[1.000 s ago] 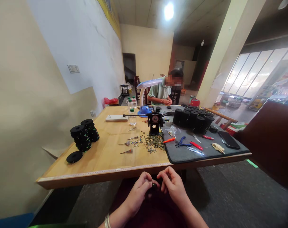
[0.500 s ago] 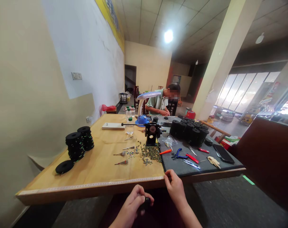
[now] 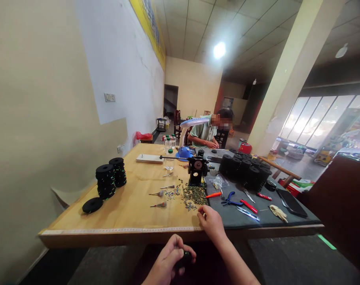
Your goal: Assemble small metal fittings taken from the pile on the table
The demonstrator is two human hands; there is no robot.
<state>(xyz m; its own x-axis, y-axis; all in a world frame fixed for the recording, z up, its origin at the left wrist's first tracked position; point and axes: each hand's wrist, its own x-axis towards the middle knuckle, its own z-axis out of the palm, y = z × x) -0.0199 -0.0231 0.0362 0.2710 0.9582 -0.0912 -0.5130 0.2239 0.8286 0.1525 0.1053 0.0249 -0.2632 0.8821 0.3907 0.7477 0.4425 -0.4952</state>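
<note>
My left hand is below the table's front edge, fingers curled round a small black object. My right hand rests on the wooden table at the edge of the dark mat, fingers bent, fingertips close to a scatter of small dark beads or parts. I cannot see anything in the right hand. A black hand-crank winder stands just behind the scatter.
Black spools are stacked at the left and more on the mat. Blue pliers, red-handled tools and a phone lie on the mat. Another person sits at the far end by a lamp.
My right hand left the left hand and rose from below the table edge onto the tabletop near the small parts. The left hand stayed low with the black object. The view tilted up.
</note>
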